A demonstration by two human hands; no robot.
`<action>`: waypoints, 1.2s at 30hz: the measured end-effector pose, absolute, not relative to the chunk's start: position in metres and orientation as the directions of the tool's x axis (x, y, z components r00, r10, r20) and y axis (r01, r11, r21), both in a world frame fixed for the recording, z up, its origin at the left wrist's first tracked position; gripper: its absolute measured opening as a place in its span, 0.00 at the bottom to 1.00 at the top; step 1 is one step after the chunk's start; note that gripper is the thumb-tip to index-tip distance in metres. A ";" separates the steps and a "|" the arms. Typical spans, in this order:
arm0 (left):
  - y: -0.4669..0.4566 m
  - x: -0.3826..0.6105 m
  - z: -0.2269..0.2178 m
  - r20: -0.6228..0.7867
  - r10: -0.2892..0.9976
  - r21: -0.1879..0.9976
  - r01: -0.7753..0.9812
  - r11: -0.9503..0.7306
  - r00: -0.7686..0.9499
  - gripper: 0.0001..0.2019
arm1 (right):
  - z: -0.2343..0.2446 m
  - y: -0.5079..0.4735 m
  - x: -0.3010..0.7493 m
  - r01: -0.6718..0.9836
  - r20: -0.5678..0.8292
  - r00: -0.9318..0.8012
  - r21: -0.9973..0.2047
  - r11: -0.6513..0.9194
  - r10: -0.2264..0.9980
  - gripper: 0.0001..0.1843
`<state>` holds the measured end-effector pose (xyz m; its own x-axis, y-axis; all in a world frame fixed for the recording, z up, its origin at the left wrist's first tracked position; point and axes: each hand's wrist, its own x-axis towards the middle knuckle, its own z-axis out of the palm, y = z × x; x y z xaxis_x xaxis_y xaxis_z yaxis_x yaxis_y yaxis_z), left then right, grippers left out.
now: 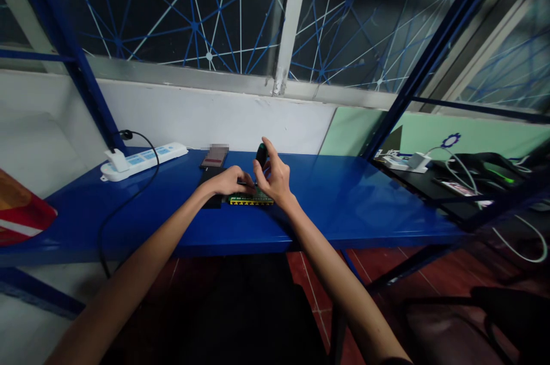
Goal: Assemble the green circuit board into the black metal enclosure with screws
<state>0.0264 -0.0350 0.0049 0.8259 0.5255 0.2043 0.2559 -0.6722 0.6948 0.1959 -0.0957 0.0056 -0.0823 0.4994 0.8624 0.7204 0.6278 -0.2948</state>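
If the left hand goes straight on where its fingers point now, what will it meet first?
Probably the right hand, which holds a black tool handle just beyond the left hand; depth is unclear.

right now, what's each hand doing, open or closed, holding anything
Left hand: curled over the green circuit board, touching it; a real grip cannot be told.
Right hand: closed on a black tool handle, held upright.
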 end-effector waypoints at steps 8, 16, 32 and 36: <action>-0.039 0.026 0.007 0.214 0.516 0.683 0.251 -0.686 0.830 0.11 | 0.004 -0.093 0.197 0.752 0.840 -0.070 -0.310 0.581 0.538 0.31; -0.043 0.029 0.007 0.238 0.583 0.716 0.265 -0.646 0.777 0.11 | 0.005 -0.092 0.196 0.757 0.858 -0.038 -0.310 0.575 0.513 0.34; -0.045 0.027 0.013 0.187 0.503 0.695 0.249 -0.675 0.844 0.13 | 0.008 -0.096 0.199 0.727 0.849 -0.098 -0.295 0.620 0.519 0.30; -0.046 0.026 0.014 0.166 0.515 0.687 0.276 -0.672 0.841 0.11 | 0.007 -0.095 0.199 0.725 0.857 -0.090 -0.293 0.624 0.507 0.29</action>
